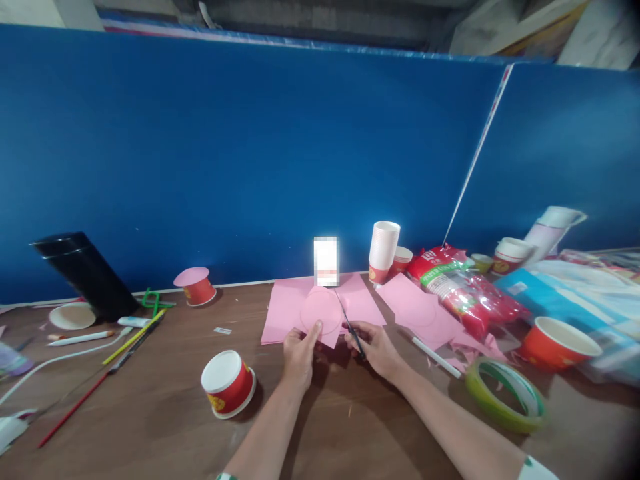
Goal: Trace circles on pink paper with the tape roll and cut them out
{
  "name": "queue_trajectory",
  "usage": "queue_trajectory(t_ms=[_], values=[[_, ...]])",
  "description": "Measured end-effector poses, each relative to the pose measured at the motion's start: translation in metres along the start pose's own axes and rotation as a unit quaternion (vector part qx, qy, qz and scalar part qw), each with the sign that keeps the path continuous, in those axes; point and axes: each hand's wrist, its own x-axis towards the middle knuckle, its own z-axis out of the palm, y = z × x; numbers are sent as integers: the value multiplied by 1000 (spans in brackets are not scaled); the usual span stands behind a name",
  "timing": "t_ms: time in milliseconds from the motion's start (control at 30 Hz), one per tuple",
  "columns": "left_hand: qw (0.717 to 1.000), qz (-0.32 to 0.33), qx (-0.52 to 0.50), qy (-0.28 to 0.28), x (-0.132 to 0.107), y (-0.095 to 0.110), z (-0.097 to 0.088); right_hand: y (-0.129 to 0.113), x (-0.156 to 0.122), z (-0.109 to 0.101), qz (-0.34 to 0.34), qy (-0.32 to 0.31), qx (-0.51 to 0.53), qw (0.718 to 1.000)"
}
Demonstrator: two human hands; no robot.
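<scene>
My left hand [299,353] pinches the lower edge of a piece of pink paper [321,315] with a circle marked on it, holding it just above the wooden table [165,407]. My right hand [376,347] is closed on black scissors [350,321], whose blades point up and away along the right side of the paper circle. Under the held piece lies a larger pink sheet [285,307], with another pink sheet [417,308] to its right.
A red paper cup [229,383] lies tipped near my left forearm; another, capped with pink paper [195,285], stands farther left. A stack of white cups [383,250], a red plastic packet [457,287], a green tape roll [504,395], pens [83,339] and a black cylinder [83,270] surround the work spot. A blue partition [250,153] backs the table.
</scene>
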Motion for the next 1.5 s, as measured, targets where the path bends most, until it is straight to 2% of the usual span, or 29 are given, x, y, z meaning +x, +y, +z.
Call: queue_trajectory(t_ms=[267, 433, 600, 700, 767, 867, 1000, 1167, 1500], values=[[1000, -16, -7, -15, 0, 0, 0, 0, 1, 2, 16, 10, 18, 1000], [1000, -14, -21, -16, -2, 3, 3, 0, 2, 3, 34, 42, 46, 997], [998, -22, -59, -5, -1, 11, 1, 1, 7, -2, 14, 122, 74, 990], [996, -18, -82, -31, 0, 13, -2, 6, 10, -7, -16, 191, 58, 980], [995, -13, -77, -63, -1, 13, -4, 8, 11, -10, -41, 211, 9, 977], [993, -12, -68, -100, -3, 13, -3, 5, 9, -10, -82, 199, -85, 973], [996, -13, -64, -68, -5, 12, -1, -4, 3, -7, -111, 185, -146, 966], [996, -4, -58, -71, -5, 12, 0, -6, 2, -5, -131, 168, -141, 967], [995, 3, -37, -96, -3, 11, -3, 10, 6, -3, -111, 157, -62, 979]])
